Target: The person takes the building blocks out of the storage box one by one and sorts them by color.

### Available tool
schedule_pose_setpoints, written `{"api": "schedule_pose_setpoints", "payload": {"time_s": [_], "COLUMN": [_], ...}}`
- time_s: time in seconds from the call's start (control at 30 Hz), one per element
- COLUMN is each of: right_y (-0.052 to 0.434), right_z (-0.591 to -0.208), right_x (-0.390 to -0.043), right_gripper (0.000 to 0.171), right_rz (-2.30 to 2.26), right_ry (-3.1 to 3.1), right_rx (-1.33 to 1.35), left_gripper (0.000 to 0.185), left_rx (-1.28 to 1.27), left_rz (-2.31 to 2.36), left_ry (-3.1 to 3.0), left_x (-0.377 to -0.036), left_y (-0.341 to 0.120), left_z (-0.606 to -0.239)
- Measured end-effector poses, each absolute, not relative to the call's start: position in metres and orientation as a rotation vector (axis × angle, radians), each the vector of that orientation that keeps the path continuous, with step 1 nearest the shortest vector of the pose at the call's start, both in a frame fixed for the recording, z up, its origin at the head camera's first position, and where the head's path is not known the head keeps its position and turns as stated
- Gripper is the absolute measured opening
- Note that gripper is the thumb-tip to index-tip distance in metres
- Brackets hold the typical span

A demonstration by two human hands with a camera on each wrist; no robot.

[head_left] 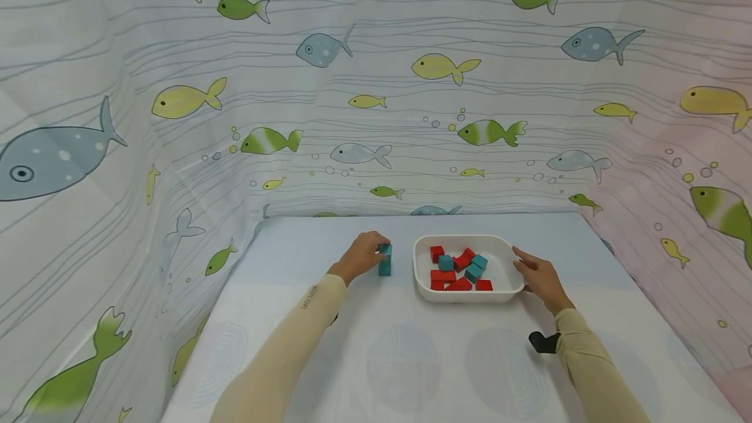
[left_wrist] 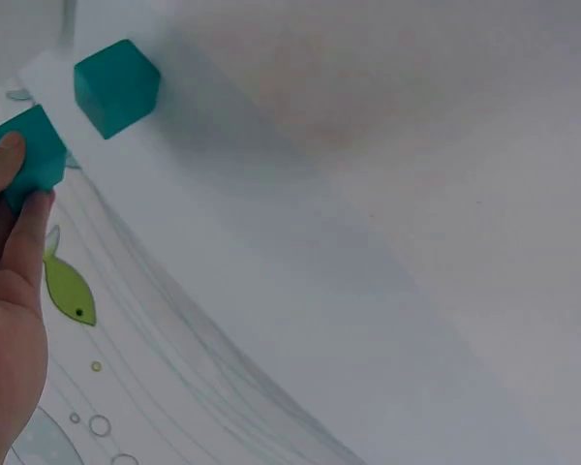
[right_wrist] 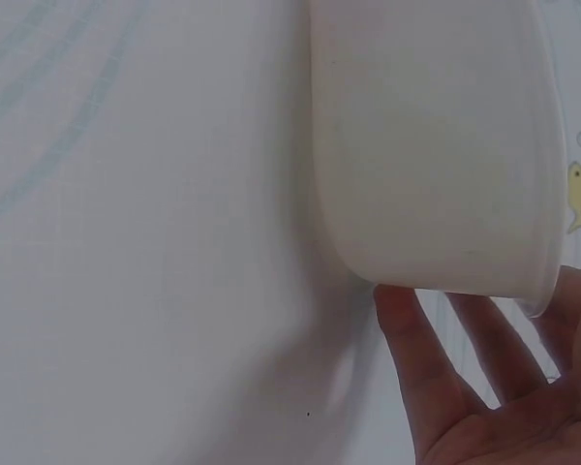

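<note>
In the head view my left hand (head_left: 361, 257) pinches a teal block (left_wrist: 37, 150) between thumb and fingers. Another teal block (left_wrist: 116, 89) is close by, apart from the held one in the left wrist view. From the head, the two teal blocks (head_left: 384, 270) line up one beyond the other. My right hand (head_left: 539, 277) holds the right end of a white plastic tub (head_left: 470, 297), thumb at the rim and fingertips (right_wrist: 395, 298) against the outer wall. Red blocks (head_left: 443, 277) and a few teal blocks (head_left: 446, 263) lie loose in the tub.
A pale tabletop (head_left: 405, 358) with faint circle patterns spreads below both arms. Fish-printed sheeting (head_left: 376, 168) rises behind it and at both sides. The tub stands to the right of the teal blocks. A black strap piece (head_left: 544, 343) sticks out from the right wrist.
</note>
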State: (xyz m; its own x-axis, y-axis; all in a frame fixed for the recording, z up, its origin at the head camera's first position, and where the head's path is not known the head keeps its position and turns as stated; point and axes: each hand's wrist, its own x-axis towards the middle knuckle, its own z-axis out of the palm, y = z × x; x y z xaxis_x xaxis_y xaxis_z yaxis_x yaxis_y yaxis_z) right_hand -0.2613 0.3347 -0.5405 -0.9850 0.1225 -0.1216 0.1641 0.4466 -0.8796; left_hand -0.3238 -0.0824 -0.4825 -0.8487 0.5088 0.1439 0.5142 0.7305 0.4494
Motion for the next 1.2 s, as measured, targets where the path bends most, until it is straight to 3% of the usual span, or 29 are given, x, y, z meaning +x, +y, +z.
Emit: {"api": "schedule_pose_setpoints", "payload": {"time_s": [0.5,1.2], "right_y": [0.336,0.335], "right_z": [-0.54,-0.538], "right_x": [-0.26,-0.261], "right_gripper": [0.053,0.053], "right_rz": [-1.63,-1.619], "right_ry": [2.593,2.614], "right_rx": [0.273,0.261], "left_gripper": [0.03,0.031], "left_rx": [-0.718,-0.686], "left_rz": [-0.818,-0.844], "left_ry": [-2.942,-3.012], "left_x": [-0.322,-0.319], "left_y": [-0.112,-0.107], "left_z": [-0.506,-0.524]}}
